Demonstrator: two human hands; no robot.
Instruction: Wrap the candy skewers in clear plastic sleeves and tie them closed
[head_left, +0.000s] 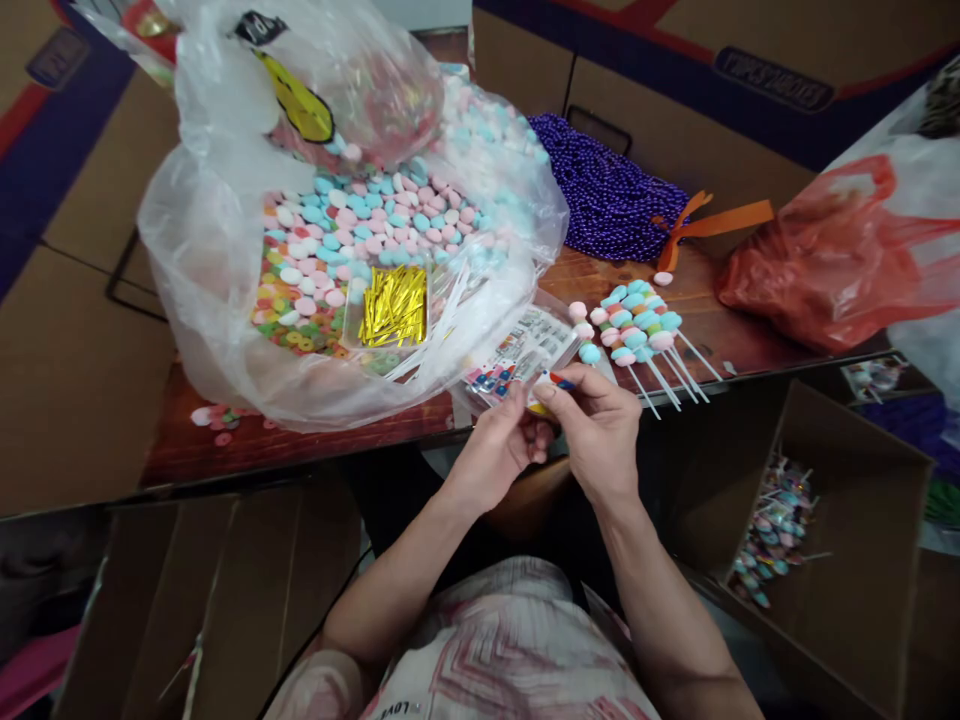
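Note:
Just off the table's front edge, my left hand (496,446) and my right hand (604,432) meet with fingertips closed. Between them is a small flat piece, like a sticker (541,380), with white, blue, red and yellow parts. My fingers cover much of it. Behind them lies a clear packet of printed sheets (529,345). To the right of the packet rests a pile of candy skewers (636,318) on white sticks, pink, blue and green. One more candy skewer (580,325) lies beside the pile.
A big clear plastic bag (202,330) of loose candies covers the table's left, with gold twist ties (394,306) and white sticks (439,335) on it. Purple bead strings (607,190) and a red bag (810,260) lie behind. A cardboard box (862,560) with wrapped skewers stands lower right.

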